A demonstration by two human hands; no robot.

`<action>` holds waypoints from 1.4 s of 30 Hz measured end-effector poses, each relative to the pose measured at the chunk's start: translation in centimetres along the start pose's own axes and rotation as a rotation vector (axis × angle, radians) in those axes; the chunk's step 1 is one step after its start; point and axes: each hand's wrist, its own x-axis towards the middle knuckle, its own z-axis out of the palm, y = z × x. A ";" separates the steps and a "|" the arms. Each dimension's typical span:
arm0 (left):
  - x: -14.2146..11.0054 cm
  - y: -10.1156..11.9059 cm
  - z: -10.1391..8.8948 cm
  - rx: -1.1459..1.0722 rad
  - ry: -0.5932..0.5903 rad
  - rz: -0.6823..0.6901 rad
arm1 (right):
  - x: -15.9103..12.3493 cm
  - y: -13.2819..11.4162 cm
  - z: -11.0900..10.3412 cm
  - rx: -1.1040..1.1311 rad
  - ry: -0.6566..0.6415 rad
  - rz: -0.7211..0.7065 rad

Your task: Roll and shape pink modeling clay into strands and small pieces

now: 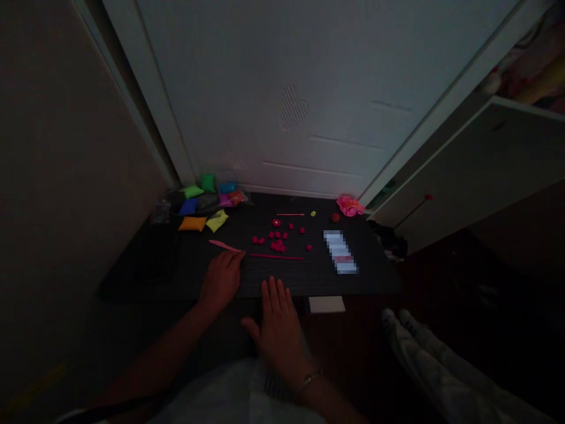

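Observation:
My left hand [220,281] rests at the front of the dark table, palm down, its fingertips by the right end of a pink plastic modelling knife [224,245]. Just right of those fingertips lies a long thin red clay strip [277,257]. My right hand [279,330] is flat with fingers spread over the table's front edge, holding nothing. Beyond the strip are several small red clay balls [278,235] and a cluster of them pressed together [278,246]. A red clay flower [276,223] with a pale centre sits behind them.
Coloured clay packets [192,224] lie at the back left. A thin pink stick [290,214] and a yellow-green bit [313,214] lie farther back. On the right are a lit phone [341,252], a dark red lump [335,218] and a pink bundle [350,205]. Another person's legs [436,359] extend at lower right.

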 end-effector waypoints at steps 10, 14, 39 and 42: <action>0.0 -0.2 0.4 -0.035 0.040 -0.005 | 0.5 0.0 0.0 -0.007 0.008 0.000; -0.1 -0.1 0.5 -0.031 0.040 -0.012 | 0.6 -0.3 -0.1 -0.015 0.001 0.025; -0.3 -0.2 0.7 -0.090 0.067 -0.022 | 8.5 0.8 -1.0 -0.131 0.155 0.075; -0.3 -0.3 0.8 -0.080 0.067 -0.031 | 6.8 0.8 0.2 -0.129 0.082 0.051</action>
